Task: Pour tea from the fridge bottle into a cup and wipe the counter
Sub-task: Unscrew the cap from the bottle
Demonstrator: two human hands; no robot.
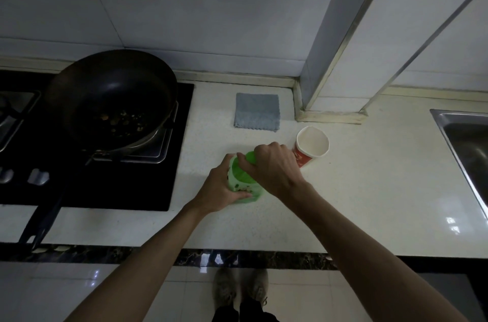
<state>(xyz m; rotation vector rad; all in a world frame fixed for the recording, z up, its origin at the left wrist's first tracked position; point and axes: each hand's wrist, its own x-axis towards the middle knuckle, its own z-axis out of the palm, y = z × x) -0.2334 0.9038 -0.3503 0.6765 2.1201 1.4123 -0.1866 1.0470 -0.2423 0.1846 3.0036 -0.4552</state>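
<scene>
A green tea bottle (241, 181) stands upright on the white counter (369, 189). My left hand (220, 187) grips its body from the left. My right hand (274, 166) is curled over its green cap (250, 157) from above and hides most of it. Just right of the bottle stands a paper cup (311, 146), red outside and white inside, with nothing visible in it. A folded grey cloth (257, 112) lies flat behind the bottle near the wall.
A black wok (111, 97) with food bits sits on the dark gas hob (87, 163) at left, its handle reaching over the counter's front edge. A steel sink (467, 147) is at far right. A tiled column (335, 57) stands behind the cup.
</scene>
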